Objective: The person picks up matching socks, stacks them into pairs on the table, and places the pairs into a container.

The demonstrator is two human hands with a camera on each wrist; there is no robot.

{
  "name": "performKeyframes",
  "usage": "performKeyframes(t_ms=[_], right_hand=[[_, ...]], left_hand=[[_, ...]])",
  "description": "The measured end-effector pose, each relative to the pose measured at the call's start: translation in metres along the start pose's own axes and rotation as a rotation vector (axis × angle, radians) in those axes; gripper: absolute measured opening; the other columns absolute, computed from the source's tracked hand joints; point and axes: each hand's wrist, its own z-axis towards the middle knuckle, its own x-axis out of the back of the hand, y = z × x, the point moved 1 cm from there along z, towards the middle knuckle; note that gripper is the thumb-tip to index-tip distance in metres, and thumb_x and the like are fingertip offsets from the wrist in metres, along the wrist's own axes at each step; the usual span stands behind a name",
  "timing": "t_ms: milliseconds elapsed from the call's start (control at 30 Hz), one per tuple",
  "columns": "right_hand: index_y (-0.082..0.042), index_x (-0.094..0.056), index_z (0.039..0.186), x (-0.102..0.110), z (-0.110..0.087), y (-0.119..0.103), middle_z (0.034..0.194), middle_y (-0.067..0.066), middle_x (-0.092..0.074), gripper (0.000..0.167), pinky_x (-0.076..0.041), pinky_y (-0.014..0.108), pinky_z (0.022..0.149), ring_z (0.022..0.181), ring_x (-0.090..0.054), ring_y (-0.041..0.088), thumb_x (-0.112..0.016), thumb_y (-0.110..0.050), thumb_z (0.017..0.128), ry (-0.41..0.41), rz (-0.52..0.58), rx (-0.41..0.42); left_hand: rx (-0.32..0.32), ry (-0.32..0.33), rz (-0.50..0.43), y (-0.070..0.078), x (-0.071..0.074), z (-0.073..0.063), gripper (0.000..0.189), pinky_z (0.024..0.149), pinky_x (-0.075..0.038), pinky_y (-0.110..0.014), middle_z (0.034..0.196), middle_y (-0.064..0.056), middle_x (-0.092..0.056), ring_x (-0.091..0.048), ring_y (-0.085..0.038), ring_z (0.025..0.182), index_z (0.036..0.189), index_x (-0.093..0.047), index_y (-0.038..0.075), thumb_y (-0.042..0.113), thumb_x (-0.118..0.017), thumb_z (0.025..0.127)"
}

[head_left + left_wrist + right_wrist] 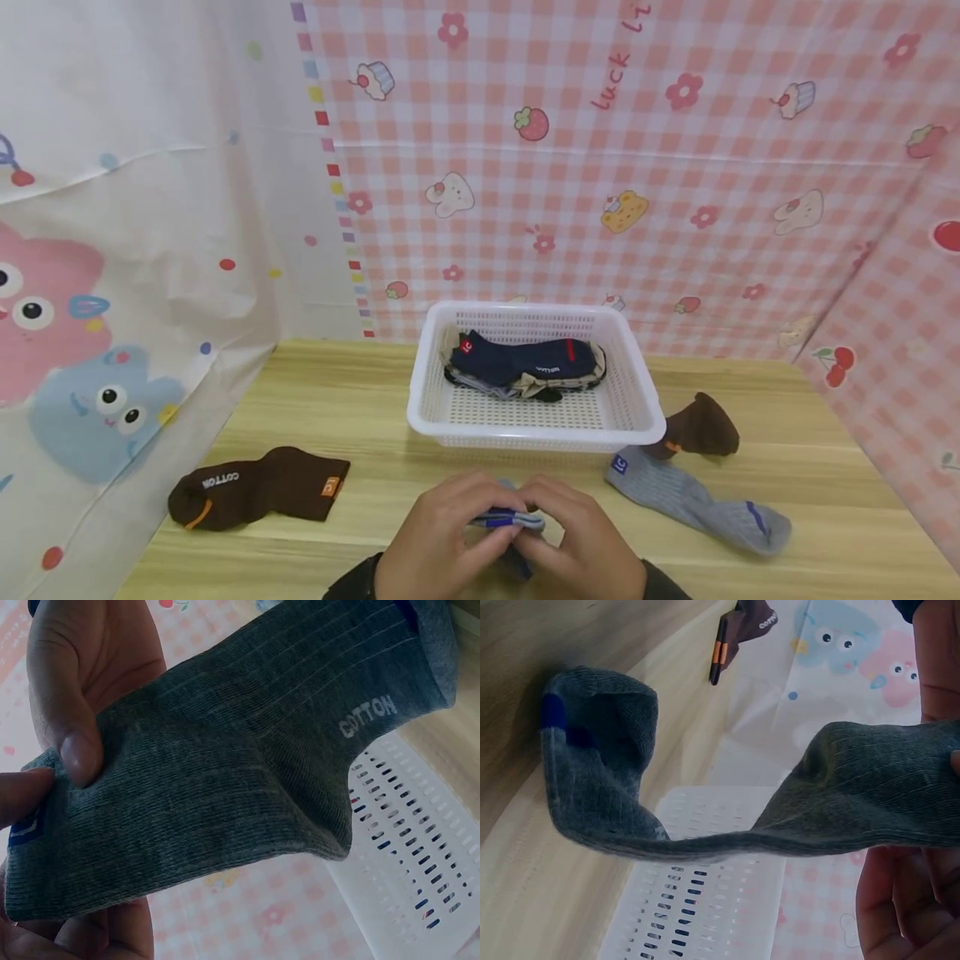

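In the head view, my left hand [442, 537] and right hand [581, 542] meet at the table's front, both pinching the cuff end of a grey sock [510, 518]. The left wrist view shows the thumb pressed on the ribbed sock [195, 787], near a blue label; white COTTON lettering runs farther along it. In the right wrist view the sock [600, 787] hangs out from the fingers, its blue-marked toe end bent round. A second grey sock [697, 500] with a blue label lies flat to the right of my right hand.
A white perforated basket [536, 437] stands behind the hands, with folded socks [517, 358], a navy pair on top. One brown sock [262, 492] lies at left; another brown sock [701, 427] lies beside the basket's right corner. Patterned cloths [600, 167] wall the table's back and sides.
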Motion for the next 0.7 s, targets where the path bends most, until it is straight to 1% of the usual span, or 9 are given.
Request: performKeyframes(t_ms=[67,200,333,433,600,700], right_hand=[[-0.020,-0.065,0.107,-0.001,0.000,0.001,0.099,-0.005,-0.066,0.026,-0.054,0.021,0.082,0.090,-0.062,0.004,-0.073,-0.002,0.090,0.001,-0.012,0.010],[-0.019,-0.066,0.105,-0.002,0.000,0.003,0.096,-0.005,-0.065,0.026,-0.051,0.017,0.081,0.088,-0.060,0.002,-0.072,-0.002,0.088,0.005,-0.053,0.034],[-0.019,-0.066,0.106,-0.004,0.000,0.005,0.097,-0.005,-0.067,0.022,-0.051,0.016,0.082,0.089,-0.061,0.003,-0.072,-0.004,0.090,0.004,-0.065,0.037],[-0.020,-0.067,0.107,-0.006,-0.001,0.007,0.099,-0.005,-0.068,0.024,-0.053,0.018,0.082,0.091,-0.063,0.003,-0.074,-0.004,0.090,-0.004,-0.056,0.015],[-0.021,-0.069,0.109,-0.008,-0.002,0.010,0.101,-0.008,-0.068,0.027,-0.055,0.021,0.080,0.092,-0.063,0.002,-0.075,-0.004,0.089,-0.017,-0.051,-0.039],[-0.021,-0.069,0.106,-0.010,-0.003,0.013,0.100,-0.009,-0.068,0.026,-0.055,0.022,0.078,0.091,-0.063,0.001,-0.076,-0.004,0.088,-0.019,-0.051,-0.053]], left_hand=[[0.021,-0.005,-0.010,0.000,0.000,0.000,0.019,0.084,-0.053,-0.017,0.100,0.003,-0.071,-0.067,-0.006,0.093,0.102,-0.073,0.014,0.007,-0.079,0.086],[0.018,0.005,0.004,0.002,0.003,0.000,0.020,0.084,-0.053,-0.017,0.099,0.004,-0.071,-0.066,-0.005,0.092,0.102,-0.073,0.014,0.006,-0.079,0.085],[-0.014,0.042,0.014,0.004,0.012,0.002,0.021,0.082,-0.054,-0.017,0.098,0.004,-0.071,-0.066,-0.004,0.090,0.103,-0.072,0.016,0.006,-0.078,0.087],[-0.022,0.078,0.013,0.006,0.020,0.003,0.021,0.080,-0.055,-0.018,0.099,0.004,-0.071,-0.067,-0.005,0.090,0.105,-0.071,0.016,0.005,-0.077,0.087],[0.053,0.124,-0.004,0.010,0.031,0.003,0.021,0.078,-0.056,-0.019,0.102,0.004,-0.071,-0.067,-0.005,0.091,0.106,-0.072,0.017,0.007,-0.077,0.088],[0.073,0.153,-0.005,0.012,0.038,0.004,0.020,0.079,-0.057,-0.021,0.103,0.005,-0.071,-0.067,-0.005,0.091,0.106,-0.072,0.019,0.009,-0.077,0.089]])
